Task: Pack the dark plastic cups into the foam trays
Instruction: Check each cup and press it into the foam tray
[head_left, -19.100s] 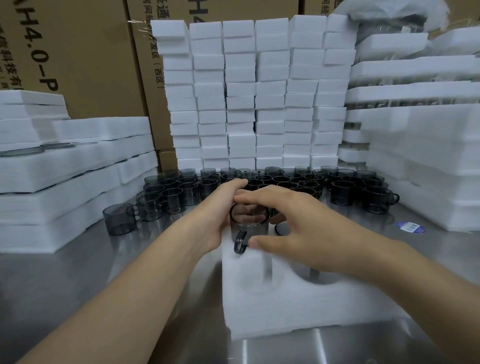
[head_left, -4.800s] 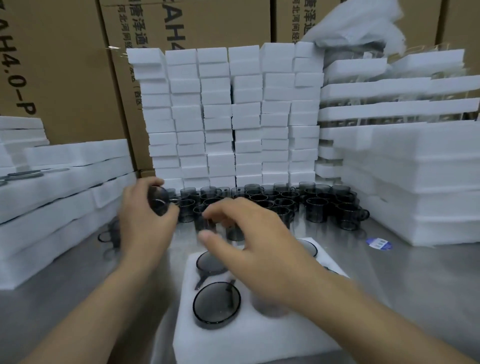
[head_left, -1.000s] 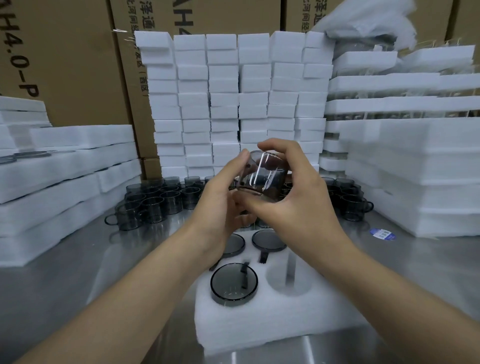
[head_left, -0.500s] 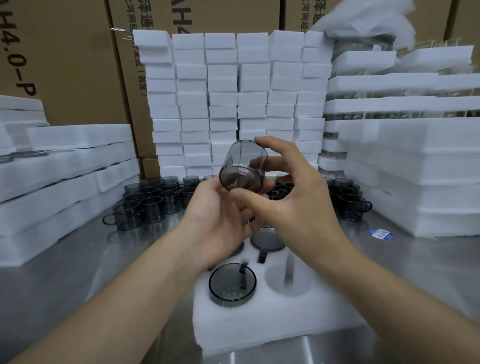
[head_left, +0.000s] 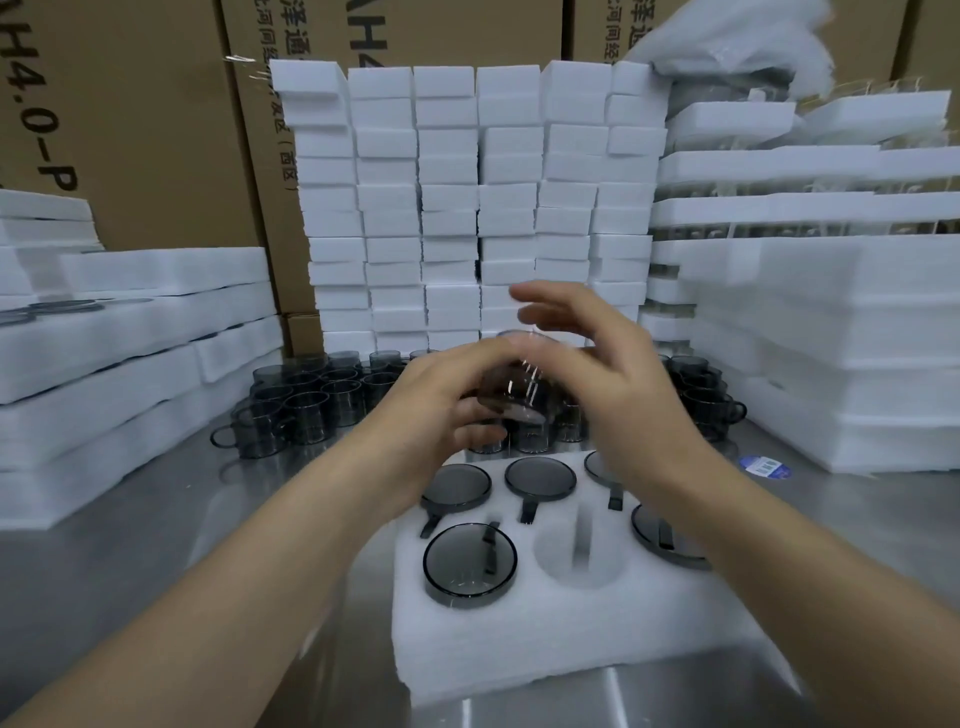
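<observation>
Though motion blurs it, the dark plastic cup (head_left: 514, 387) is held in the air at the centre of the frame, tilted, above the far edge of the foam tray (head_left: 519, 634). The left hand (head_left: 436, 415) grips it from the left, thumb over the top and the other fingers curled beneath its lower rim. The right hand (head_left: 618, 384) is just right of the cup, its fingers (head_left: 550, 306) stretched out and spread above the cup, clear of it. Whether the right thumb or palm touches the cup's wall cannot be told.

Below the hands, the tray has six round wells in two rows. The far-row cups (head_left: 540, 478) fill all three far wells, bottoms up, with their handles in slots pointing toward the lower edge of the frame. The right wrist partly hides the rightmost one. In the near row, the left well holds the near-left cup (head_left: 470, 564). The middle well (head_left: 576, 558) is empty, and the near-right cup (head_left: 657, 535) is half hidden under the right forearm.

The tray lies on a steel table (head_left: 156, 545). Beyond it, loose cups (head_left: 306, 400) stand crowded together across the middle of the frame. Behind them rises a wall of stacked foam blocks (head_left: 467, 208). Foam tray stacks (head_left: 130, 338) flank the left and right edges, and cardboard cartons (head_left: 130, 104) fill the upper left. A blue-and-white sticker (head_left: 763, 465) lies on the table at right.
</observation>
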